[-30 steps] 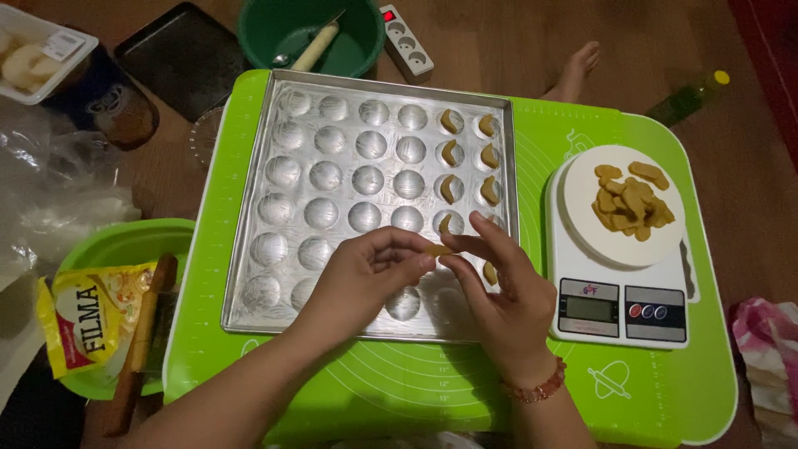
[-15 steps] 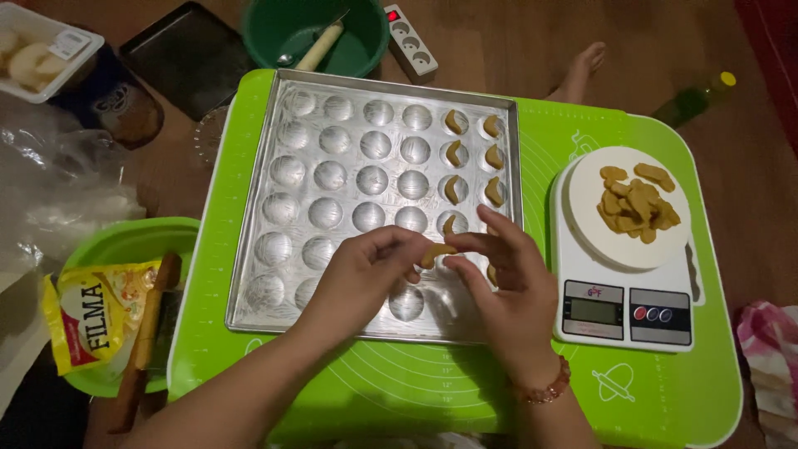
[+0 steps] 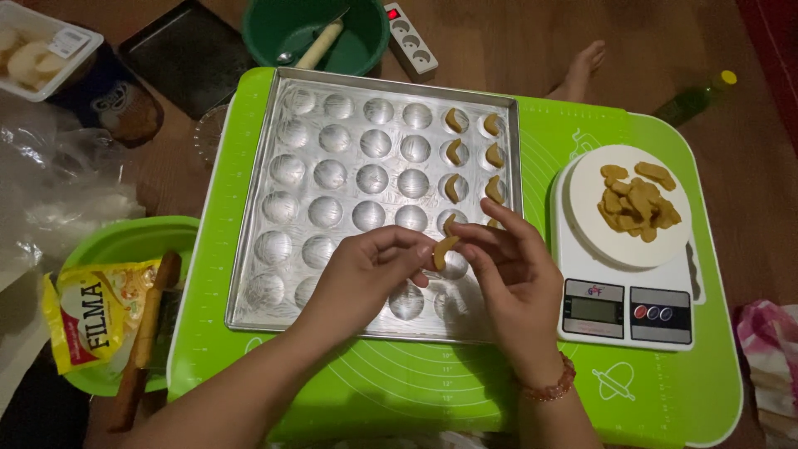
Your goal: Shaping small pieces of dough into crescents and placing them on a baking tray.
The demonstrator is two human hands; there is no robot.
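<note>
Dough (image 3: 444, 251) pinched between left hand (image 3: 366, 274) and right hand (image 3: 511, 270), fingers curled shut on it, just above tray (image 3: 274, 249). More dough pieces on scale (image 3: 628, 274) nearby.

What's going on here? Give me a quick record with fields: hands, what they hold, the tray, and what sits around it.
Left hand: pinches one end of the dough piece
Right hand: pinches its other end
Mould tray: metal, round cups; curved dough pieces fill two right-hand columns
Mat: bright green, under the tray
Scale: right of the tray, bearing a white plate of dough bits
Green bowl: beyond the tray
</note>
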